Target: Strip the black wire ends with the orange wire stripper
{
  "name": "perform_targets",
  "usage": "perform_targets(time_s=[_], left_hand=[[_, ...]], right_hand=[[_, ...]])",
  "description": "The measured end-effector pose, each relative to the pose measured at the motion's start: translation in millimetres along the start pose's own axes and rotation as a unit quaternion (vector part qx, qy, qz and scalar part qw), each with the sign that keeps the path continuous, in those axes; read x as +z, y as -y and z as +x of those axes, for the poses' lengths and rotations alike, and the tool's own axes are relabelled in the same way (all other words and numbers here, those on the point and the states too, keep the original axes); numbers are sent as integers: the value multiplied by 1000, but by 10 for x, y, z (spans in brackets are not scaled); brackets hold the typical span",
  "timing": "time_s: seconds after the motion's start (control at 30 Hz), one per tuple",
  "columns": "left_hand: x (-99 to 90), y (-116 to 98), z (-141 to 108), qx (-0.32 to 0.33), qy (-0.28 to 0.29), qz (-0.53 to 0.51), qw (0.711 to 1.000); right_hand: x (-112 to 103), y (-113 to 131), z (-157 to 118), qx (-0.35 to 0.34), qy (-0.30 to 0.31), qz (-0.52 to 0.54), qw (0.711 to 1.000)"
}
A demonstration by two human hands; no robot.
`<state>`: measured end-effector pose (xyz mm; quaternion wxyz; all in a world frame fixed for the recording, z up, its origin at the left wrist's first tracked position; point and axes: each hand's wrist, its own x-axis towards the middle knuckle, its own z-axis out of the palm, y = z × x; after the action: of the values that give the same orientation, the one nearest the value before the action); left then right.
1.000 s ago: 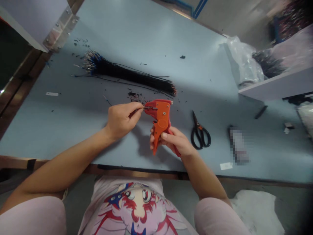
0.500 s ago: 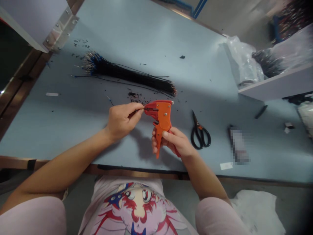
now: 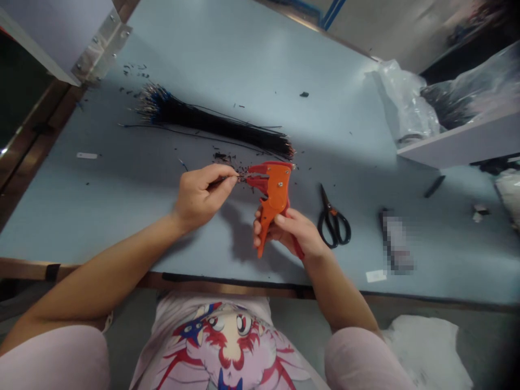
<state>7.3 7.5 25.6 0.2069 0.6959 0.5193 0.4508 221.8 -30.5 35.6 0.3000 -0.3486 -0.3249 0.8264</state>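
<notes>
My left hand [image 3: 199, 197] pinches a thin black wire [image 3: 223, 181], its tip reaching the jaws of an orange and red automatic wire stripper [image 3: 276, 189]. My right hand [image 3: 294, 233] is wrapped around the stripper's handles, holding the tool upright and slightly tilted. A long bundle of black wires [image 3: 211, 124] with blue-marked, bare ends lies on the blue-grey workbench [image 3: 101, 206], just beyond both hands. Small black insulation scraps [image 3: 222, 158] are scattered below the bundle's right end.
Black-handled scissors [image 3: 333, 223] lie to the right of my right hand. Farther right are a pixelated object [image 3: 396, 242], a clear plastic bag [image 3: 406, 103] and a white shelf [image 3: 459, 143]. A white panel with a metal bracket [image 3: 101, 49] juts in at the far left.
The wire stripper has shifted slightly right and tilted, its jaws opening a small gap from my left fingers. My left hand has stayed nearly in place, still pinching the wire.
</notes>
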Motion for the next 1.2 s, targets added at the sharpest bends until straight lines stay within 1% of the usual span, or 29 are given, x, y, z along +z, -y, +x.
perform_targets(time_s=[0.13,0.2,0.23,0.27,0.3,0.33,0.37,0.43,0.47,0.5,0.53,0.63,0.7,0.87,0.93,1.07,1.2], left_hand=[[12,-15,1,-8,36,-58,998],[13,6,-1,10,42,-54,998],[12,18,-4,31,40,-41,998],[11,28,-11,65,37,-19,997],[10,34,-21,112,34,14,993],[10,33,-34,174,31,56,983],[13,24,-51,242,26,100,965],[24,-13,-94,365,27,173,914],[33,-38,-117,404,26,190,895],[44,-63,-140,427,34,199,882],[54,-86,-160,438,33,197,876],[79,-126,-193,443,42,189,875],[87,-133,-193,440,38,188,877],[93,-135,-199,435,33,178,882],[103,-133,-217,435,24,178,882],[123,-156,-225,429,-12,174,886],[114,-205,-188,414,-22,169,894]], right_hand=[[55,-33,-6,23,21,-2,1000],[54,-41,1,11,17,-4,1000],[49,-47,7,-1,6,-7,1000],[41,-55,17,-16,-11,-9,1000],[33,-66,28,-32,-32,-9,999],[25,-80,42,-50,-55,-6,997],[19,-97,56,-64,-77,0,995],[12,-139,87,-83,-111,10,990],[12,-161,101,-88,-124,11,988],[13,-182,114,-91,-134,8,987],[17,-201,126,-95,-142,2,985],[37,-235,153,-102,-140,-7,985],[53,-237,162,-105,-131,-1,986],[79,-230,159,-118,-131,-1,984],[84,-234,159,-126,-135,1,983],[91,-229,168,-128,-132,8,983],[88,-189,193,-141,-138,15,980]])
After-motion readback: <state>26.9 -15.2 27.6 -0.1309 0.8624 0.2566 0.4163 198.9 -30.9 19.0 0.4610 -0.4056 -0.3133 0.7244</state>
